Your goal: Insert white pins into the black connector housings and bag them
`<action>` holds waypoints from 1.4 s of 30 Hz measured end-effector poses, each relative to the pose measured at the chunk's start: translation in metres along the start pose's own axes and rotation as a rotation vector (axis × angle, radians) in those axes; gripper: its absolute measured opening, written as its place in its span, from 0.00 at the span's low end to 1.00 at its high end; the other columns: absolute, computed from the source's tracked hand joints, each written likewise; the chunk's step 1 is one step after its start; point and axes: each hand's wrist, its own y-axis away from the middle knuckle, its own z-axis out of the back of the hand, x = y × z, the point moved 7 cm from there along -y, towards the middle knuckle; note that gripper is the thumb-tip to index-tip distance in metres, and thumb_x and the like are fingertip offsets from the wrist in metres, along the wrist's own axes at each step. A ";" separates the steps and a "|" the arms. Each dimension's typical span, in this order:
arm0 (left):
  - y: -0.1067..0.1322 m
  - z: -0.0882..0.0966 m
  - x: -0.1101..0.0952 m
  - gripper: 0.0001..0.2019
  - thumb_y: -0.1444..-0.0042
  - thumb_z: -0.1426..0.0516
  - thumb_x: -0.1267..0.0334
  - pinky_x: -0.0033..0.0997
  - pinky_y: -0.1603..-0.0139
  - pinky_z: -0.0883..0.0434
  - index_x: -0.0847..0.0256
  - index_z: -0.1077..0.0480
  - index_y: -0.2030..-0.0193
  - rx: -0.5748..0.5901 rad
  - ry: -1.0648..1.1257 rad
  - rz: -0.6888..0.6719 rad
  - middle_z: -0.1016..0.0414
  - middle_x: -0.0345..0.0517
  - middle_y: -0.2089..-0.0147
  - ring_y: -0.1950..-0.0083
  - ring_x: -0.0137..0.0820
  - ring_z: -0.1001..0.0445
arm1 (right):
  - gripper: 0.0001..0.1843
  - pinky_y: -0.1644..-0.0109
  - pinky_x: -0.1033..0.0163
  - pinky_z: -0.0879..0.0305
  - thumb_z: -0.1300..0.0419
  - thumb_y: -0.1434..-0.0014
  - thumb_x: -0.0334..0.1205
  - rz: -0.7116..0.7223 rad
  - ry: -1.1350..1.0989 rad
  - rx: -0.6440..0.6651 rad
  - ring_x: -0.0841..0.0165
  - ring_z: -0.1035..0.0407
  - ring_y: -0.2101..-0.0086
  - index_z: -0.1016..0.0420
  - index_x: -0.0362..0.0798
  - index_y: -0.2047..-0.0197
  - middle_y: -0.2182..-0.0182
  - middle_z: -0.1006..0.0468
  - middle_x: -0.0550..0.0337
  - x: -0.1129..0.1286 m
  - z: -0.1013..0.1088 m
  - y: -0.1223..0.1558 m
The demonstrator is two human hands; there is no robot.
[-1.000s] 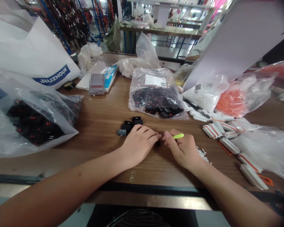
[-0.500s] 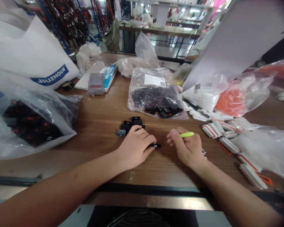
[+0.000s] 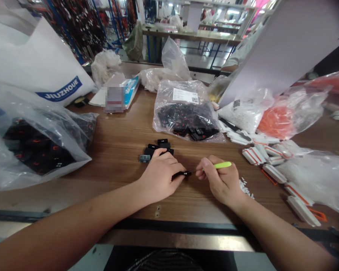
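My left hand (image 3: 162, 173) is closed around a small black plastic piece (image 3: 187, 173), whose end with two white dots pokes out past the fingertips. My right hand (image 3: 219, 177) grips a pen-like tool with a yellow-green handle (image 3: 222, 165), pointing left at that piece. The tool's tip is too fine to make out, so I cannot tell whether it touches. Beyond my left fingers lies a small pile of black pieces (image 3: 164, 145), with a greyish ribbed one (image 3: 144, 158) at its left. Tiny white bits (image 3: 244, 188) are scattered beside my right wrist.
A clear bag of black parts (image 3: 186, 113) lies behind the pile; another bag (image 3: 39, 146) sits at left. White cases with orange trim (image 3: 254, 155), a bag of white bits (image 3: 240, 114) and a bag of orange parts (image 3: 278, 118) crowd the right.
My right hand has shifted slightly left and down, closer to the black piece, uncovering more white bits. The piece in my left hand has tilted a little.
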 end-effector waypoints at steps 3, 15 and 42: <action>0.000 0.000 -0.001 0.04 0.39 0.40 0.65 0.49 0.39 0.44 0.55 0.22 0.61 -0.005 0.000 -0.001 0.21 0.38 0.67 0.60 0.34 0.26 | 0.21 0.73 0.68 0.30 0.47 0.30 0.48 -0.008 0.015 0.002 0.72 0.27 0.77 0.24 0.46 0.70 0.77 0.23 0.59 0.000 -0.001 0.000; -0.001 0.000 0.000 0.04 0.40 0.39 0.66 0.49 0.39 0.44 0.55 0.22 0.61 0.004 0.013 0.008 0.21 0.38 0.67 0.60 0.35 0.26 | 0.20 0.71 0.68 0.30 0.47 0.30 0.46 0.023 0.063 0.012 0.72 0.27 0.77 0.25 0.47 0.70 0.77 0.23 0.61 0.003 0.000 0.002; 0.000 -0.001 0.000 0.04 0.39 0.40 0.65 0.48 0.40 0.42 0.56 0.23 0.61 0.016 0.005 0.001 0.21 0.39 0.67 0.60 0.35 0.26 | 0.20 0.73 0.67 0.29 0.47 0.30 0.49 -0.020 0.036 -0.002 0.71 0.27 0.77 0.24 0.47 0.70 0.76 0.22 0.59 0.001 -0.005 0.004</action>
